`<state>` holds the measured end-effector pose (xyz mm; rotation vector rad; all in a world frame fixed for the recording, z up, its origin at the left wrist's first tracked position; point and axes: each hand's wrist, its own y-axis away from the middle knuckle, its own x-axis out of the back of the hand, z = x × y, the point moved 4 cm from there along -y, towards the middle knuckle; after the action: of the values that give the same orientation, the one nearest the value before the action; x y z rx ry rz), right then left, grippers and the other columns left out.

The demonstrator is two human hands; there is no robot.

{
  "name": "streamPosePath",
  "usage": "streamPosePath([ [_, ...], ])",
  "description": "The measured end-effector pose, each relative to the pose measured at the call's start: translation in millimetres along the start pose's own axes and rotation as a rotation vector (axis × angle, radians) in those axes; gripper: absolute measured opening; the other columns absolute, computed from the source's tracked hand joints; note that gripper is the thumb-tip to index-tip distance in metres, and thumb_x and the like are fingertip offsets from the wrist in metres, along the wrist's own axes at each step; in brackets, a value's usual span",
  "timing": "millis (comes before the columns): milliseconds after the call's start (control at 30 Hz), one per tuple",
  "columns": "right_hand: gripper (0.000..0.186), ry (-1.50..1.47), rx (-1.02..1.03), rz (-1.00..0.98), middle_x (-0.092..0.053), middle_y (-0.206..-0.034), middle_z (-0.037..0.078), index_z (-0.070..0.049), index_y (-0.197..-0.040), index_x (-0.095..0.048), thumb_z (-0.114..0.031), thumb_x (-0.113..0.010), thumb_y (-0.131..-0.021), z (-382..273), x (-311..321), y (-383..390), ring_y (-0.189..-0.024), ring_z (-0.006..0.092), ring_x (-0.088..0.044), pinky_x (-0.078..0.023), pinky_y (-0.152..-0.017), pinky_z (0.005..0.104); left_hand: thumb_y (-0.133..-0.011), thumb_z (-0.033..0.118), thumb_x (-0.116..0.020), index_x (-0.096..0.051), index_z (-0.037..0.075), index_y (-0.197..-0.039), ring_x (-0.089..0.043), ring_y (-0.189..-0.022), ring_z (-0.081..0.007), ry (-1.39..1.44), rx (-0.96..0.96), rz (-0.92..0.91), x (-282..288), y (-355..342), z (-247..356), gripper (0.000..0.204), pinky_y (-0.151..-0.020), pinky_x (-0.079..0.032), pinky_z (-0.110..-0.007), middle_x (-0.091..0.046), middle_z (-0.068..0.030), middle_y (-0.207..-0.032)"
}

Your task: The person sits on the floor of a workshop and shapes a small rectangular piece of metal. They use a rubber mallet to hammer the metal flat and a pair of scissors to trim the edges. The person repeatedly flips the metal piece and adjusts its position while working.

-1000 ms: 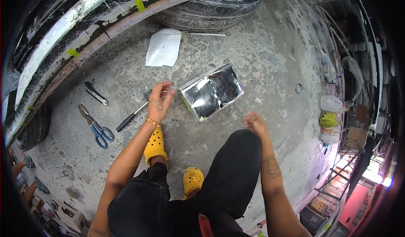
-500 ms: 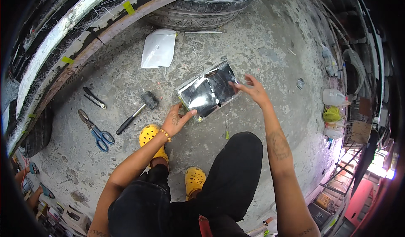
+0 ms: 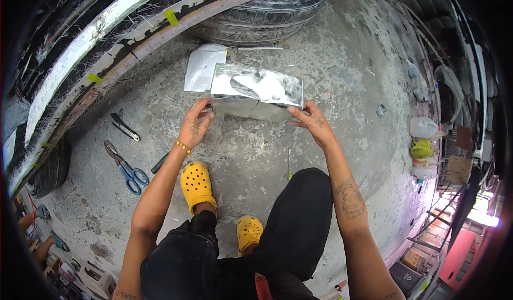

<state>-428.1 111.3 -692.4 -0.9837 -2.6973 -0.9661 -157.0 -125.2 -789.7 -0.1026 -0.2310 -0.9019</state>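
Observation:
A shiny silver sheet-metal box (image 3: 267, 86) is tilted up in front of me, its mirror-like face on top and a duller grey side towards me. My left hand (image 3: 193, 126) is at its near left corner, fingers bent and fingertips at the edge. At the near right corner my right hand (image 3: 314, 122) pinches the box, thumb on the lower edge. Below my left forearm only the black handle (image 3: 159, 164) of the mallet shows. Blue-handled metal shears (image 3: 126, 169) and a black utility knife (image 3: 125, 127) lie left of that arm.
A white sheet (image 3: 203, 70) lies behind the box, near stacked tyres (image 3: 262, 22). Long curved panels (image 3: 107, 67) line the left. A thin tool with a green handle (image 3: 290, 166) lies before my right knee. Jugs and bags (image 3: 422, 131) stand at right.
The box has turned nearly level and tipped, showing its grey near side. My right hand has come onto its near corner; my left hand has moved away from me and left, now covering the mallet head.

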Motion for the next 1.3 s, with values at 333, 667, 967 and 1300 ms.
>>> streamPosePath([
  [333,0.112,0.747,-0.204,-0.308,-0.059,-0.135,0.027,0.011,-0.140,-0.049,-0.067,-0.084,-0.068,13.1,4.3,0.0,-0.121,0.0374,-0.061,-0.050,-0.103,0.0461,-0.097,0.007,-0.059,-0.050,0.008,-0.146,-0.061,-0.121,-0.0228,0.088,0.143,0.027,20.5,20.9,0.7,0.050,-0.100,-0.051,-0.035,-0.062,-0.0129,-0.135],
  [667,0.133,0.890,0.311,-0.157,-0.042,-0.152,0.030,0.002,-0.154,-0.033,-0.057,-0.095,-0.051,-34.8,-46.4,-9.4,-0.141,0.0434,-0.042,-0.034,-0.119,0.0490,-0.091,0.020,-0.071,-0.056,0.000,-0.110,-0.060,-0.081,-0.0253,-0.698,0.520,0.605,195.7,245.9,-73.0,0.031,-0.076,-0.051,-0.038,-0.062,-0.0152,-0.095],
  [967,0.151,1.001,0.261,-0.149,-0.028,-0.159,0.029,-0.002,-0.159,-0.017,-0.063,-0.095,-0.045,-30.5,-62.3,-14.1,-0.147,0.0471,-0.030,-0.030,-0.118,0.0599,-0.077,0.063,-0.078,-0.062,-0.010,-0.103,-0.067,-0.083,-0.0402,-0.809,0.911,0.575,194.1,301.2,-121.6,0.079,-0.079,-0.054,-0.046,-0.070,-0.0270,-0.094],
  [1300,0.147,0.915,0.138,-0.088,-0.023,-0.162,0.025,-0.004,-0.159,-0.017,-0.062,-0.094,-0.048,-20.7,-66.3,-16.4,-0.149,0.0477,-0.023,-0.025,-0.115,0.0694,-0.079,0.049,-0.078,-0.067,-0.009,-0.088,-0.066,-0.067,-0.0278,-0.598,0.945,0.472,246.4,299.1,-143.1,0.059,-0.064,-0.053,-0.040,-0.068,-0.0184,-0.073],
])
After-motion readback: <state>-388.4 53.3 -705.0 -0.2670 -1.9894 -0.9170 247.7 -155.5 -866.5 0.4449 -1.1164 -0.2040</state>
